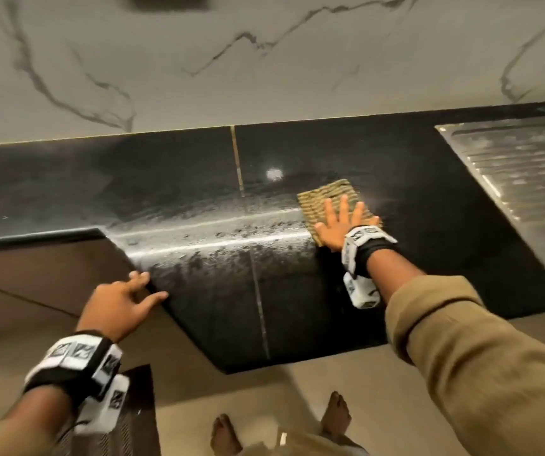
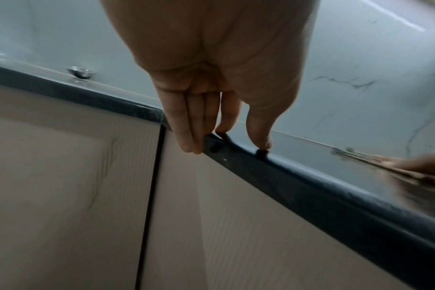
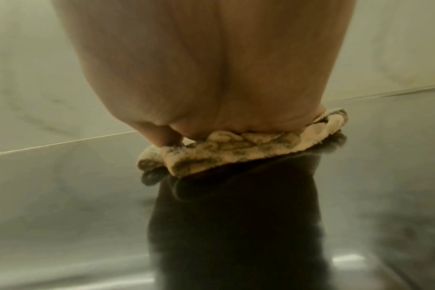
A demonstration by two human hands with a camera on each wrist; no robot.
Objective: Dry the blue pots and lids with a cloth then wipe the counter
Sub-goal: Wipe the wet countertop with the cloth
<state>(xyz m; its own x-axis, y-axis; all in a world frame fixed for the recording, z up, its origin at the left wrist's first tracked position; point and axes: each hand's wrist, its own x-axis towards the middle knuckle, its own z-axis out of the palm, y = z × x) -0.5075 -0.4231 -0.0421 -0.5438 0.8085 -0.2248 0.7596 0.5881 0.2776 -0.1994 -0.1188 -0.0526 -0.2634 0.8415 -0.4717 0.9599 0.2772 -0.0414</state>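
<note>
A folded tan striped cloth [image 1: 327,199] lies on the black stone counter [image 1: 199,179]. My right hand [image 1: 342,222] presses flat on the cloth with fingers spread and straight. In the right wrist view the cloth [image 3: 236,151] bunches under the palm of my right hand [image 3: 211,78]. A wet streaked band on the counter runs leftward from the cloth. My left hand [image 1: 126,301] rests on the counter's angled front edge with straight fingers; in the left wrist view the fingertips [image 2: 194,145] of my left hand [image 2: 211,78] touch the counter's dark rim [image 2: 311,186]. No blue pots or lids are in view.
A steel sink drainboard [image 1: 524,179] sits at the right end of the counter. A marble-patterned wall [image 1: 231,60] backs it. Beige cabinet doors [image 2: 62,176] hang below the rim. A dark floor mat [image 1: 133,416] and bare feet [image 1: 337,413] are on the floor.
</note>
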